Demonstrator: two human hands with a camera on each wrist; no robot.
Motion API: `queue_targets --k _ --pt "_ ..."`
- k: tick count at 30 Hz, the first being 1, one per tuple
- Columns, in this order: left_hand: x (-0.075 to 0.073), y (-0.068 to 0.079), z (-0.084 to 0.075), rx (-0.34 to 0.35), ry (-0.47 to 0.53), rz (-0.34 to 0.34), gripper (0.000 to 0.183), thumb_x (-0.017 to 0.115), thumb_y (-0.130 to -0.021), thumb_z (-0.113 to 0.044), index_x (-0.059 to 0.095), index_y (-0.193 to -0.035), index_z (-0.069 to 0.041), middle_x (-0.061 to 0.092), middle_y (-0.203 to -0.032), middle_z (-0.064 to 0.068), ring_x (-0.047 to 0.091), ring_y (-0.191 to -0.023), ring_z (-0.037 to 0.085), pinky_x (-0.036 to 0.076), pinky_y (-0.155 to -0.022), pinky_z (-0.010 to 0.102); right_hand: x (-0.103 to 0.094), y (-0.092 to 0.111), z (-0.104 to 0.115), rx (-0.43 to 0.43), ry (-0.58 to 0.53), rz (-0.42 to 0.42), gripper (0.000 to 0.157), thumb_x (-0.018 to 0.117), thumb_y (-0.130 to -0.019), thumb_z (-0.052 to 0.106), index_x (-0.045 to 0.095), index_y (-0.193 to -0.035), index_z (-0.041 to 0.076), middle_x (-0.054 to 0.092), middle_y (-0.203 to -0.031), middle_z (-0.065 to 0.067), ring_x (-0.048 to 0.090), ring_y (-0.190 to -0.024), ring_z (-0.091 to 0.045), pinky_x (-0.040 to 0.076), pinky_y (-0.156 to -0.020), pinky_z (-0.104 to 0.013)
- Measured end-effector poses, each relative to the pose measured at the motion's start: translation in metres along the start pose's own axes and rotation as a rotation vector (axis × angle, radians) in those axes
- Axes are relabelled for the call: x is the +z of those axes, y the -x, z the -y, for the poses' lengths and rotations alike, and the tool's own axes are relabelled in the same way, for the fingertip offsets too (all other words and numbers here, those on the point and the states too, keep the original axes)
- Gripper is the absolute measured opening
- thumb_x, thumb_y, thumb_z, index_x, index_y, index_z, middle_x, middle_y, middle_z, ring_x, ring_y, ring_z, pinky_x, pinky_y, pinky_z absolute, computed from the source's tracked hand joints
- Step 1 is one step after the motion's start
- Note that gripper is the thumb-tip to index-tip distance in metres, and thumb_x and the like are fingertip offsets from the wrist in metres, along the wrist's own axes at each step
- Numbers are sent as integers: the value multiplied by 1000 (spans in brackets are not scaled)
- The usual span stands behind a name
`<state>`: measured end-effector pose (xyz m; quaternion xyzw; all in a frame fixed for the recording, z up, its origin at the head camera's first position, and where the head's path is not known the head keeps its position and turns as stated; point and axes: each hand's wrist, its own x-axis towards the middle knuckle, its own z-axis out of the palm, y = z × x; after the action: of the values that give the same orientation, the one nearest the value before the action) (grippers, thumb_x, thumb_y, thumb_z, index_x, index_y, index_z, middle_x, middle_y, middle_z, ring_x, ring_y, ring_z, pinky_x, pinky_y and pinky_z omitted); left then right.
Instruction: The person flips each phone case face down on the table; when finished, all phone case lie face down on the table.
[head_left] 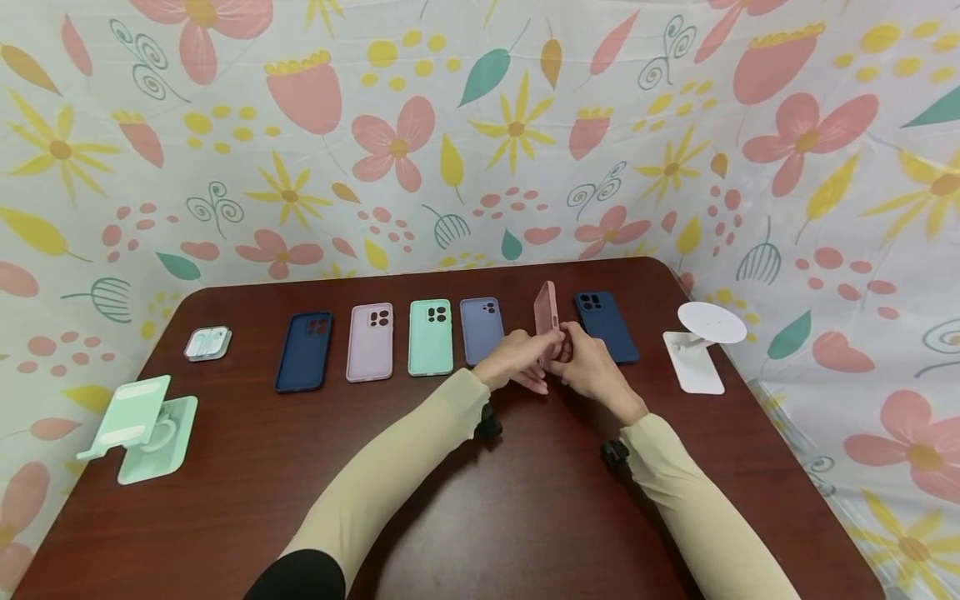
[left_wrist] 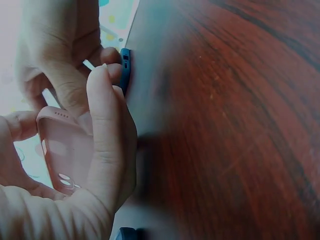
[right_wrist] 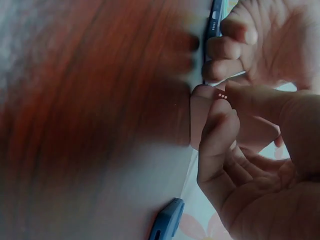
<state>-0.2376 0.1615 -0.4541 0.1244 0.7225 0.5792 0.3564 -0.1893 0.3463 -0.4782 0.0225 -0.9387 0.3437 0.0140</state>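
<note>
A pink phone case [head_left: 547, 307] stands on edge above the table, held up between both hands. My left hand [head_left: 516, 355] grips it, with the thumb on one side and fingers on the other in the left wrist view. My right hand [head_left: 594, 367] pinches the case near its lower end, the end with the small speaker holes. In the left wrist view the inside of the pink case [left_wrist: 67, 150] and its camera cutouts show. Fingers hide part of the case. Nearest the hands lie a lavender-blue phone case [head_left: 482, 327] on the left and a dark blue case [head_left: 606, 325] on the right.
Further left lie a mint case [head_left: 431, 337], a pale pink case [head_left: 370, 342] and a navy case [head_left: 303, 352]. A small white-and-mint box [head_left: 207, 343] and a mint phone stand [head_left: 153, 425] are at the left. A white stand [head_left: 697, 362] is near the right edge.
</note>
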Motion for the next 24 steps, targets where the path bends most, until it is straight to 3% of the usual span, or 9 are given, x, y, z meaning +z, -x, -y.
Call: queue_targets --k 4,7,12,17,20,24 --pt "-2 3 -2 0 -3 -14 47 64 -106 -51 69 -95 -5 63 -76 10 68 -54 15 63 -54 27 -2 2 8 -23 -12 39 59 79 -100 18 51 -146 -6 68 -88 -13 69 -63 -17 56 -62 -31" --pt "-4 6 -5 3 -51 -51 50 65 -106 -52 69 -96 -4 62 -73 9 65 -52 15 62 -53 27 -5 4 17 21 -2 73 53 78 -100 16 54 -143 -4 68 -87 -13 70 -64 -16 55 -62 -29" --pt "-7 8 -10 11 -92 -130 43 71 -105 -47 61 -112 -7 64 -77 9 63 -52 13 63 -55 29 -7 3 23 81 24 120 49 78 -101 17 55 -141 0 71 -88 -12 69 -64 -15 54 -62 -28" --pt "-9 10 -14 79 -119 -204 44 75 -105 -32 59 -134 -4 70 -85 15 64 -54 13 64 -57 29 -6 2 23 104 11 140 44 80 -100 20 60 -135 2 74 -90 -10 68 -64 -14 56 -60 -29" --pt "-9 13 -17 114 -176 -249 45 76 -105 -26 59 -139 -2 74 -88 19 63 -53 12 68 -64 36 -5 1 22 110 6 149 47 81 -99 22 61 -138 2 76 -91 -10 69 -65 -14 56 -60 -29" --pt "-8 16 -22 130 -221 -299 36 76 -105 -21 63 -134 -4 74 -88 17 61 -53 11 70 -75 47 -4 -2 19 116 11 167 55 79 -101 22 58 -147 0 76 -91 -10 69 -65 -14 56 -62 -29"
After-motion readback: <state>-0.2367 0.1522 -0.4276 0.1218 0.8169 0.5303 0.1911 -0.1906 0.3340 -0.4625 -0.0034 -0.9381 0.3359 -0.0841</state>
